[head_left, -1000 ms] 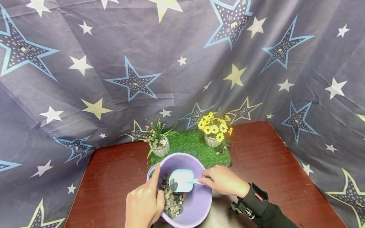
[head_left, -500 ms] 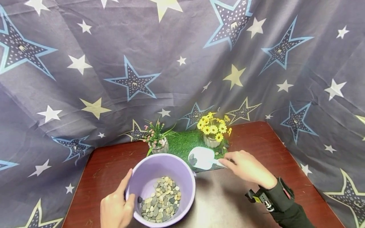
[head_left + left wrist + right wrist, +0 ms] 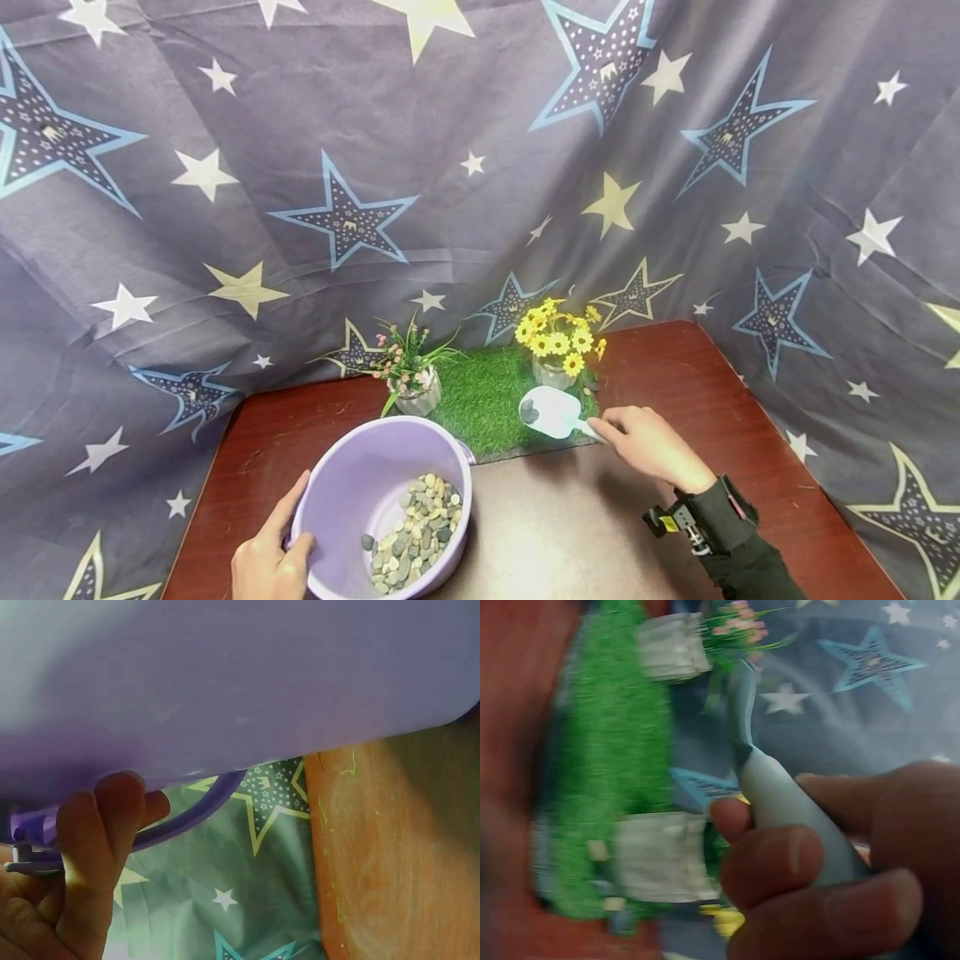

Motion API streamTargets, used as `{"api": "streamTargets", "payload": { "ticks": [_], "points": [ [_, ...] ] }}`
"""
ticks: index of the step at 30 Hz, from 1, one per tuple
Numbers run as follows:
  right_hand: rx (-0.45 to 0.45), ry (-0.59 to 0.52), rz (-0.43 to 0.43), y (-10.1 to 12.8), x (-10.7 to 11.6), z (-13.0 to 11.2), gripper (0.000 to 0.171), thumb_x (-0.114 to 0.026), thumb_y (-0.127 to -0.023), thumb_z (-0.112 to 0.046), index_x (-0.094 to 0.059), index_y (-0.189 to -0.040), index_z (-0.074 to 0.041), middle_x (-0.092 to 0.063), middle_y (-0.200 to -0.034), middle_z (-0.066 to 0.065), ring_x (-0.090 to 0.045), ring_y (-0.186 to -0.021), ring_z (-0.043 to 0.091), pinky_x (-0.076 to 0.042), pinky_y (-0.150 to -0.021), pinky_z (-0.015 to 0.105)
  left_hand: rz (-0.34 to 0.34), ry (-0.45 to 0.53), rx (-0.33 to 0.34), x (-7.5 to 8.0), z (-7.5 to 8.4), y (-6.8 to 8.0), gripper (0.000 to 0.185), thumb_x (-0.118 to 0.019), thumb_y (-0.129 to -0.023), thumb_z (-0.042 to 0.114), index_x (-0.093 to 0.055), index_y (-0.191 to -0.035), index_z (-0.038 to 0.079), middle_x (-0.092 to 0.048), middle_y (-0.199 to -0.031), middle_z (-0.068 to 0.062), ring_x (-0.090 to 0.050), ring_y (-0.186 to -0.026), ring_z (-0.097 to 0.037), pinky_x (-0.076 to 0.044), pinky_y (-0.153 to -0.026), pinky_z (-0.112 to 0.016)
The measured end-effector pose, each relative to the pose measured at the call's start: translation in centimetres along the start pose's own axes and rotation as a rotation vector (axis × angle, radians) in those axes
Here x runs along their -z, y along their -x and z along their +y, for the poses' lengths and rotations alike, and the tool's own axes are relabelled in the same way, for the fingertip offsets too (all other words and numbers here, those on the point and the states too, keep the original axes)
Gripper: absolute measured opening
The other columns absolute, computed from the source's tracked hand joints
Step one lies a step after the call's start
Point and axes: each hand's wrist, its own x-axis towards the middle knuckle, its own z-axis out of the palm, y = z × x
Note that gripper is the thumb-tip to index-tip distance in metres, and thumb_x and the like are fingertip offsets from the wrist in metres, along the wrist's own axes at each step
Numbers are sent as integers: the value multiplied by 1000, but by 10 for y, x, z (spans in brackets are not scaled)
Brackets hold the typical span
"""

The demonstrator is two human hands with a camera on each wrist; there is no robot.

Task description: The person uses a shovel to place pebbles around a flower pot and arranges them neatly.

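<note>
**Scoop held over the grass mat, bucket steadied at its rim**

A pale blue plastic scoop point(image 3: 553, 412) is gripped at its handle by the right hand point(image 3: 651, 448), whose fingers point(image 3: 780, 862) are curled round the handle. The scoop's bowl is held over the green artificial grass mat point(image 3: 487, 400), just in front of the white pot of yellow flowers point(image 3: 558, 343), and a dark pebble or two can be seen in it. The round lilac plastic bucket point(image 3: 352, 492) is held at its near left rim by the left hand point(image 3: 266, 562), the thumb laid inside the rim. Grey and tan pebbles point(image 3: 411, 533) lie in the bucket's lower part.

The left hand is cut off by the lower edge of the head view. The right wrist view is blurred, and the left wrist view is largely filled by the bucket's wall.
</note>
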Motion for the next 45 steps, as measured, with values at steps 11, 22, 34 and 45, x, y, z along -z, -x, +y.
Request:
{"api": "streamTargets", "payload": {
  "ticks": [11, 22, 34, 45],
  "points": [
    [-201, -11, -7, -6, -75, 40, 21, -72, -94, -26, -67, -78, -13, -55, -64, -2, -49, -59, 14, -40, -58, 32, 2, 23, 34, -2, -3, 3, 74, -69, -72, 3, -66, -141, 29, -77, -106, -19, -51, -64, -17, -35, -63, -20],
    [-224, 28, -46, -22, -73, 36, 27, -65, -99, -24, -67, -77, -9, -54, -63, 1, -51, -57, 17, -43, -58, 35, -28, 15, 99, -4, 0, 4, 75, -69, -73, 4, -64, -142, 34, -77, -108, -18, -54, -66, -15, -35, -62, -19],
    [-256, -102, -183, -30, -56, 34, 46, -58, -103, -24, -46, -59, -18, -41, -49, -5, -41, -38, 10, -35, -41, 26, -79, -12, 147, 1, 1, -1, 75, -69, -74, 5, -63, -144, 31, -76, -112, -21, -53, -68, -20, -36, -60, -23],
    [-286, -255, -277, -26, -44, 36, 41, -51, -107, -26, -71, -84, 0, -45, -51, -3, -38, -38, 8, -33, -38, 23, -99, -21, 161, 1, 1, -2, 74, -68, -75, 7, -62, -145, 32, -75, -115, -18, -53, -69, -19, -35, -60, -23]
  ]
}}
